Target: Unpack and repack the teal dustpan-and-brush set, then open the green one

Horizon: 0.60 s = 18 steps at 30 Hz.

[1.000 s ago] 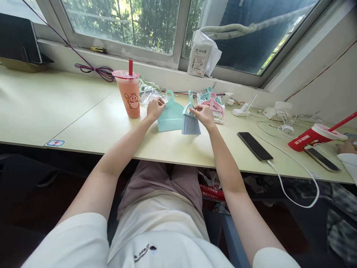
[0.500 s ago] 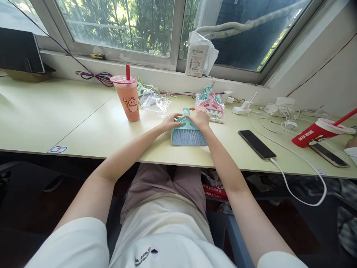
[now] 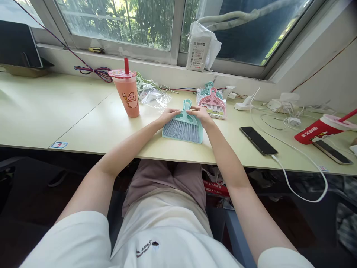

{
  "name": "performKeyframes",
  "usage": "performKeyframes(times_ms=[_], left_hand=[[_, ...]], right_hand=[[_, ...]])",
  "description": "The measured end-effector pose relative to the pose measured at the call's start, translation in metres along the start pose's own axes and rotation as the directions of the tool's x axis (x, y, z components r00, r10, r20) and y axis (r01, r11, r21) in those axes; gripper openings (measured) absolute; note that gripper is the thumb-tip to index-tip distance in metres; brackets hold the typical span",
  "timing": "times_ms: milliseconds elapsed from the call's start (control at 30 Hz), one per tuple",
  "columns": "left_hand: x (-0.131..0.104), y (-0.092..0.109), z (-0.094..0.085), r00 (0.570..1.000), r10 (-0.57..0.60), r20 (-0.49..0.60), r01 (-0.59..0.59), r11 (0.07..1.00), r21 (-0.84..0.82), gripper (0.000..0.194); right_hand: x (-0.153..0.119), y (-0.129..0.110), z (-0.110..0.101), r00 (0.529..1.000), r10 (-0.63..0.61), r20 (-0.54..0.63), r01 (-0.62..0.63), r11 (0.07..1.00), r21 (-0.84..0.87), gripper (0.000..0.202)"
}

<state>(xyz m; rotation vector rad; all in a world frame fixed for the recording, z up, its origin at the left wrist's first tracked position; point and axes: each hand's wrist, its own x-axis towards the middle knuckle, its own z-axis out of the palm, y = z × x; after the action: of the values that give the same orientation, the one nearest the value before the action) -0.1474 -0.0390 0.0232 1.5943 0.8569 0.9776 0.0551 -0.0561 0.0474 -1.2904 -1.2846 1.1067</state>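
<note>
A mint-green hand brush with grey bristles lies flat in a matching mint-green dustpan, handles pointing away from me and lined up. My left hand grips the left shoulder of the set, its thumb on top near the handle. On the opposite shoulder my right hand holds in the same way, thumb over the brush and fingers behind. The undersides of the fingers are hidden. Just behind my right hand lies a wrapped pink brush and dustpan set, overlapping a wrapped green one.
A tall cup of orange drink stands to the left, beside crumpled clear plastic. On the right are a black phone with a white cable, a red cup, another phone and tangled chargers. A bagged box sits on the sill.
The brush and dustpan have shifted and turned slightly; the handles now line up and the bristles sit squarely over the pan. My hands stay on both sides. The camera view has tilted slightly.
</note>
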Motion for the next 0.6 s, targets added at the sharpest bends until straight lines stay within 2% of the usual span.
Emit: performKeyframes(times_ms=[133, 233, 367, 433, 500, 600], left_hand=[[0.0, 0.003, 0.0, 0.999, -0.041, -0.016, 0.041, 0.999, 0.021, 0.039], [-0.001, 0.006, -0.001, 0.997, 0.02, -0.07, -0.016, 0.998, 0.057, 0.031], [-0.002, 0.013, -0.005, 0.994, 0.056, -0.089, -0.049, 0.995, 0.087, 0.033], [-0.003, 0.015, -0.009, 0.999, 0.014, -0.037, -0.011, 0.997, 0.081, 0.037], [-0.004, 0.016, -0.015, 0.995, -0.078, 0.067, 0.071, 0.993, 0.091, 0.04], [-0.007, 0.017, -0.023, 0.956, -0.173, 0.236, 0.149, 0.982, 0.114, 0.043]], right_hand=[[0.001, 0.001, 0.005, 1.0, -0.013, -0.019, 0.014, 0.998, 0.059, 0.045], [0.001, -0.001, 0.009, 0.998, -0.041, -0.046, 0.043, 0.998, 0.037, 0.048], [-0.002, -0.006, 0.012, 0.996, -0.037, -0.081, 0.039, 0.999, 0.02, 0.058], [-0.004, -0.007, 0.01, 0.998, -0.05, -0.046, 0.051, 0.998, 0.037, 0.059], [-0.004, -0.007, 0.006, 0.997, -0.075, 0.0, 0.075, 0.997, 0.019, 0.057], [-0.002, -0.005, -0.001, 0.993, -0.102, 0.053, 0.106, 0.99, -0.09, 0.063]])
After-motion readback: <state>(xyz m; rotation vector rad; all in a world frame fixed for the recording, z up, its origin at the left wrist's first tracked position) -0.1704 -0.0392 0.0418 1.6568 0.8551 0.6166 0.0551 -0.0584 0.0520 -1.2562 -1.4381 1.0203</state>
